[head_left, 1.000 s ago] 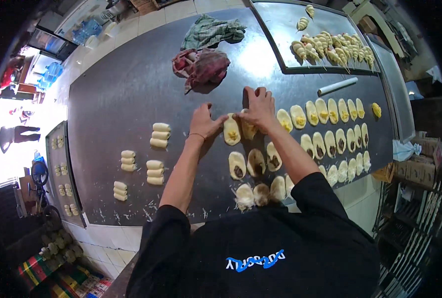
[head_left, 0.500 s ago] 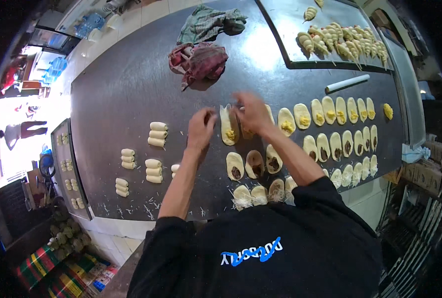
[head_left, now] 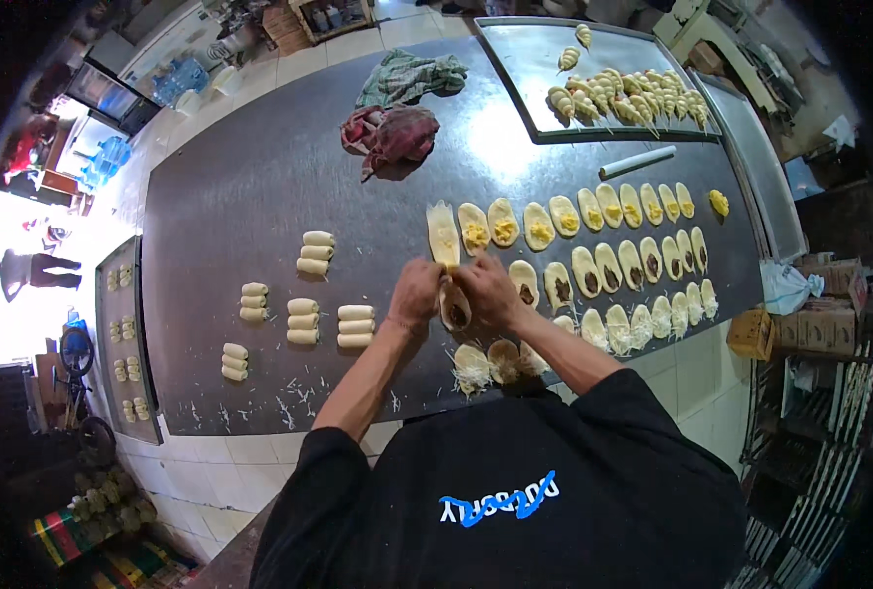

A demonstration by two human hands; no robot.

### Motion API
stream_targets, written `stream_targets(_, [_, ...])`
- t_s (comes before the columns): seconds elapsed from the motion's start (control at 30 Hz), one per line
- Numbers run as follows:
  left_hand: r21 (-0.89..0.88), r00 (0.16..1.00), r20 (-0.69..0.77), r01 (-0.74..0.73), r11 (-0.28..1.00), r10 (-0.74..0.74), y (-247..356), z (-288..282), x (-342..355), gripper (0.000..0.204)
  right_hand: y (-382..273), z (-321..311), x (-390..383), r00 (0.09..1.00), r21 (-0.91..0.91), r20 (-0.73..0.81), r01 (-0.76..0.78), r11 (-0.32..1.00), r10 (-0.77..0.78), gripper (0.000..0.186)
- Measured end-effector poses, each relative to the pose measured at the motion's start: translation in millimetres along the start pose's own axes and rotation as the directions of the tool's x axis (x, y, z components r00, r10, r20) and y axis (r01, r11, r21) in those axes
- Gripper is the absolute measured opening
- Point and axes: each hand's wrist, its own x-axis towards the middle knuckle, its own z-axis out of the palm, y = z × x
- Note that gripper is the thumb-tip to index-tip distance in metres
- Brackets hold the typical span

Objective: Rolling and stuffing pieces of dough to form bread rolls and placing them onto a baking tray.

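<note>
1. Now both forearms reach up from the lower edge over the dark grey stone bench (head_left: 260, 187), bent at the elbows, meeting near its front middle.
2. Left hand (head_left: 416, 292) and right hand (head_left: 488, 292) sit close together, fingers curled and pinched on the pale oval dough piece with dark filling (head_left: 453, 306), one on each side.
3. That dough piece lies on the bench, just below a long flattened dough strip with yellow filling (head_left: 443, 234).
4. Right of the hands, rows of filled oval dough pieces (head_left: 633, 263) run toward the bench's right end.
5. Left of the hands lie stacks of small rolled dough logs (head_left: 304, 321).
6. Beyond the bench's right end, brown cardboard boxes (head_left: 809, 332) sit beside a white plastic bag (head_left: 780, 285); their labels are too small to tell.
</note>
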Motion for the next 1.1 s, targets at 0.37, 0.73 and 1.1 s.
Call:
stream_targets(0.37, [-0.188,0.994,0.007,0.107,0.976,-0.108,-9.7,-14.8,11.3,0.033,14.3,11.0,34.7,0.845,0.212,0.109,-0.534,0.818,0.523,0.014])
stream_targets(0.73, [-0.241,0.993,-0.012,0.108,0.965,-0.114,-16.0,-12.5,26.3,0.022,24.4,9.2,41.6,0.893,0.127,0.169,-0.439,0.890,0.416,0.012])
stream_targets(1.1, [-0.265,0.907,-0.001,0.405,0.875,-0.420,20.5,-6.6,0.0,0.031,-13.4,-8.2,25.1,0.793,0.111,0.138,-0.607,0.787,0.593,0.017])
